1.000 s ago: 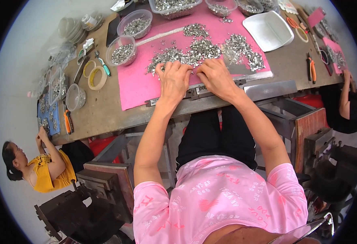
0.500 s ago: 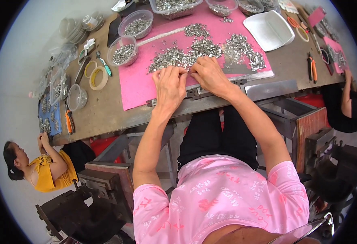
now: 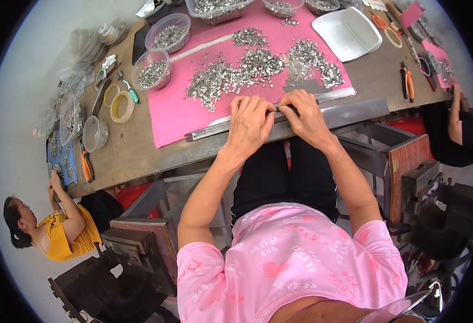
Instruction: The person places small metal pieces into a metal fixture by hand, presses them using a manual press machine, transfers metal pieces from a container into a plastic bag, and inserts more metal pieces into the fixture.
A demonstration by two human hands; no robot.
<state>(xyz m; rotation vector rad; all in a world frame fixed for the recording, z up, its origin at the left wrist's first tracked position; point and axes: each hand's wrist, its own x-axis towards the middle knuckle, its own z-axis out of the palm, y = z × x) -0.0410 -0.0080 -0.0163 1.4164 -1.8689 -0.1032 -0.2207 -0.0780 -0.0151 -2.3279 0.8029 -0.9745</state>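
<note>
Both hands are at the long metal rail [image 3: 209, 131] lying along the table's front edge. My left hand [image 3: 249, 123] is closed, its thumb and fingertips pinched together over the rail. Close beside it, my right hand [image 3: 306, 121] is curled in the same way, fingertips down at the rail. Anything between the fingertips is too small or hidden to make out. Just beyond the hands, heaps of small silver metal pieces [image 3: 213, 85] lie spread on a pink cloth [image 3: 166, 116]. A flat grey plate [image 3: 305, 87] lies at the near side of the right heap.
Clear tubs of metal pieces [image 3: 153, 72] stand at the left and back. A white tray [image 3: 347, 35] is at the far right, near orange-handled pliers [image 3: 407, 83]. Tape rolls [image 3: 122, 107] lie left. Co-workers sit on both sides, one in a yellow top [image 3: 75, 231].
Both hands have drawn back from the near edge of the heaps to the rail and shifted slightly right. The view has moved a little, so the table appears further left.
</note>
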